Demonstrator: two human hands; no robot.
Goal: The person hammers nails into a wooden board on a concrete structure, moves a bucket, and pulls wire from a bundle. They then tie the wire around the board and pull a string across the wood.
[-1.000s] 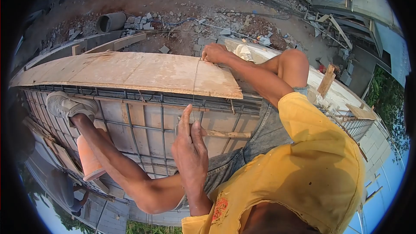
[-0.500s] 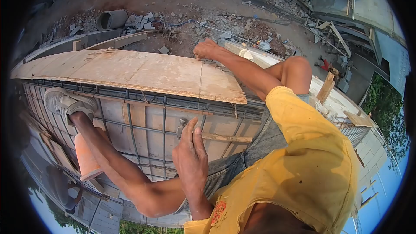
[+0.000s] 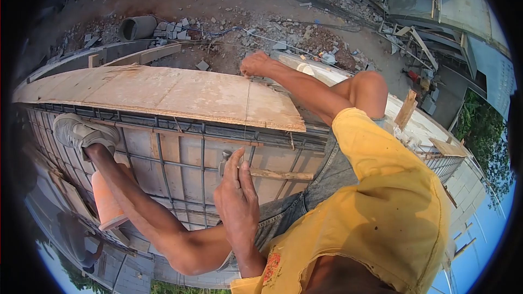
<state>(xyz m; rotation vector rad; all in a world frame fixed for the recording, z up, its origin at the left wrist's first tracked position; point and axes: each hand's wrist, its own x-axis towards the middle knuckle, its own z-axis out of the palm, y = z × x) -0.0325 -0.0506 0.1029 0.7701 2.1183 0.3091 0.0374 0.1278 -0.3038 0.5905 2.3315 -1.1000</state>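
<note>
My right hand (image 3: 254, 64) is closed at the far edge of a plywood sheet (image 3: 180, 95); a thin line (image 3: 248, 103) runs from it across the sheet. My left hand (image 3: 236, 193) is nearer my body, index finger and thumb stretched toward the line's lower end. A hammer (image 3: 283, 175) with a wooden handle is at those fingers, its metal head showing to their left. The curled fingers behind are hidden. Below the sheet is a grid of steel rebar (image 3: 203, 169) with boards behind it.
My shoe (image 3: 87, 133) rests on the rebar at left, by an orange bucket-like object (image 3: 110, 196). A wooden stake (image 3: 407, 109) stands at right. Beyond the formwork lie rubble (image 3: 327, 43) and a concrete pipe (image 3: 137, 28). A person (image 3: 419, 83) is at far right.
The whole view has shifted slightly left. Both hands, the hammer and the line keep nearly the same places relative to the plywood.
</note>
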